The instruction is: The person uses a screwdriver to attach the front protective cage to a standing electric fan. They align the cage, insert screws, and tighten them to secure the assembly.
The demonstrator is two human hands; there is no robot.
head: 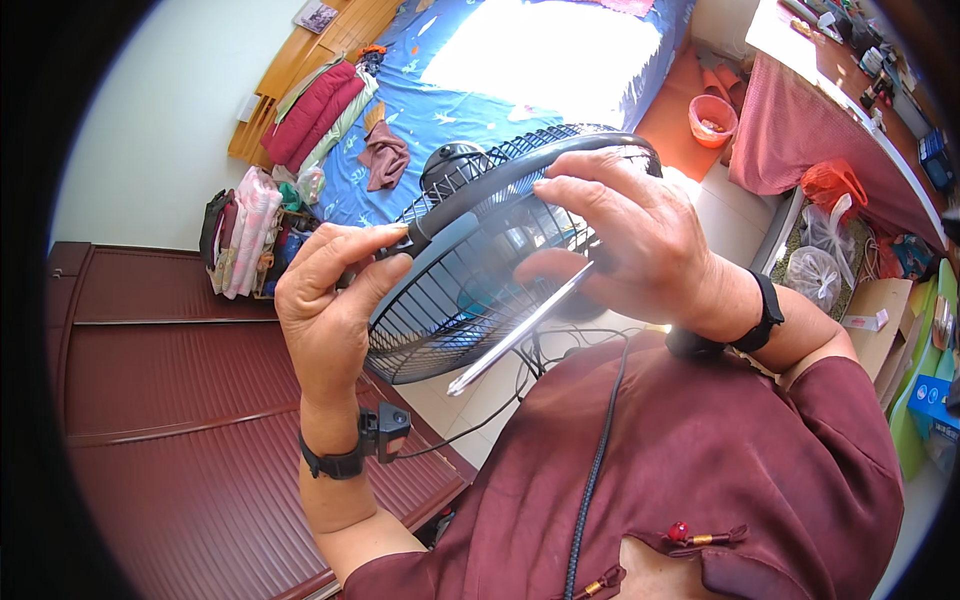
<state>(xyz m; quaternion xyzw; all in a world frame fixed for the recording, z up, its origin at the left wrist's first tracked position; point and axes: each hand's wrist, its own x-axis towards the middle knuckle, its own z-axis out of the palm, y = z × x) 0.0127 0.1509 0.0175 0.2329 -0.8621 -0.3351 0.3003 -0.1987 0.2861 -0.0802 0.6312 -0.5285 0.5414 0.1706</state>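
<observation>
An electric fan (442, 300) with a wire grille stands before me, its blades visible inside the open-faced cage. Around the cage runs a dark plastic rim ring (495, 180). My left hand (330, 300) pinches the ring's end, or a clip on it, between thumb and fingers at the fan's left side. My right hand (637, 232) has its fingertips on or close to the ring at the upper right. From that palm a screwdriver (517, 330) points down and left; its handle is hidden by the hand.
Behind the fan is a bed (450, 112) with a blue sheet, folded clothes (319, 112) and a brown cloth (385, 156). A pink bin (712, 120) stands at upper right, near a cloth-covered desk (787, 135). Cables (532, 360) hang below the fan. A dark red slatted cabinet (187, 375) is at left.
</observation>
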